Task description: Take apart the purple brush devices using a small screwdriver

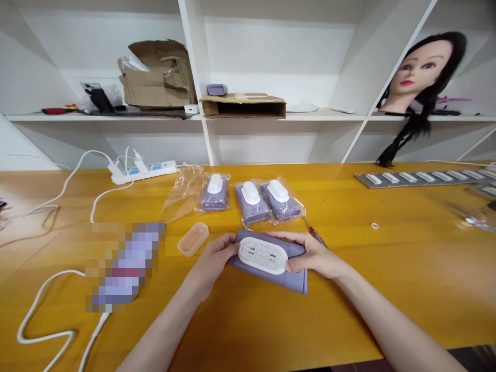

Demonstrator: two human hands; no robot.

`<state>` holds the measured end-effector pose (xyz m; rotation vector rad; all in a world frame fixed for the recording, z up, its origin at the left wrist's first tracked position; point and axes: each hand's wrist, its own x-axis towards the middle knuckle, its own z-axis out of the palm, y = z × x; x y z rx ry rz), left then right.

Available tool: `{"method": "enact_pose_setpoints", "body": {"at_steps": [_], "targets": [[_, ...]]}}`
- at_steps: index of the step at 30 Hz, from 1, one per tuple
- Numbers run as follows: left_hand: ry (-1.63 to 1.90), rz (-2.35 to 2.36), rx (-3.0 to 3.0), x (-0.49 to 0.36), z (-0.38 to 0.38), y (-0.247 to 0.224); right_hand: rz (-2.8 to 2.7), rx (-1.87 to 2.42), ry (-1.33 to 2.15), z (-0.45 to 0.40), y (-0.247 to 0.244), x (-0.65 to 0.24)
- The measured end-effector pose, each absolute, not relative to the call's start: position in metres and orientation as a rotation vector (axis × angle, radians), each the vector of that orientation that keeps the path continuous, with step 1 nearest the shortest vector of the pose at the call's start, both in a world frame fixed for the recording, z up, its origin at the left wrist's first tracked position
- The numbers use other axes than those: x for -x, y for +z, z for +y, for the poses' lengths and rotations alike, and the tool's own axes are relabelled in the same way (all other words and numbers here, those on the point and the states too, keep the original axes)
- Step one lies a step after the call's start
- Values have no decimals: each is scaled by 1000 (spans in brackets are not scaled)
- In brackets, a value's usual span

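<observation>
Between my two hands is a flat purple case (294,279) with a white oval bristled pad (261,254) on its upper face. My left hand (217,253) grips its left end, thumb at the pad's edge. On the right end my right hand (310,253) holds it, with the thumb pressed at the pad's right edge. The underside of the case and several fingertips are hidden. Left of my left hand lies an empty translucent oval cover (192,239). A screwdriver (318,235) rests behind my right hand, partly covered by it.
Several bagged purple cases with white oval tops, one of them here (215,192), stand behind my hands. A white power strip (145,171) and cables lie left, near a pixelated purple object (132,258). A small white ring (374,226) and grey strip (422,178) are right.
</observation>
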<state>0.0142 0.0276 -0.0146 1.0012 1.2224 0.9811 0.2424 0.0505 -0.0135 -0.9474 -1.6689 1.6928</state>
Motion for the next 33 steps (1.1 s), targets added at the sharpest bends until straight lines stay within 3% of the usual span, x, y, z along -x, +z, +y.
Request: {"method": "enact_pose_setpoints", "body": {"at_steps": [9,12,14,17,19,26,33], "targets": [[1116,1271,-992,-14,32,-23,-1735,833,1721,48,-20,-241],[1150,1314,-1040,-12,34,-26,-1842,968,1632,48,-7,-252],[1147,1339,-1086,-11,34,-27,-1957,1281,1309,50,2,-263],[1117,1347,-1144,-12,32,-27,-1955,1990,483,56,8,-277],[1078,1349,-1171,-13,31,-27,-1936,2267,191,61,3,-280],[1040,1356,-1190,-13,30,-25,-1975,2418,261,71,-21,-278],[1055,1458,-1314,-6,35,-22,-1945,2356,189,47,12,-289]]}}
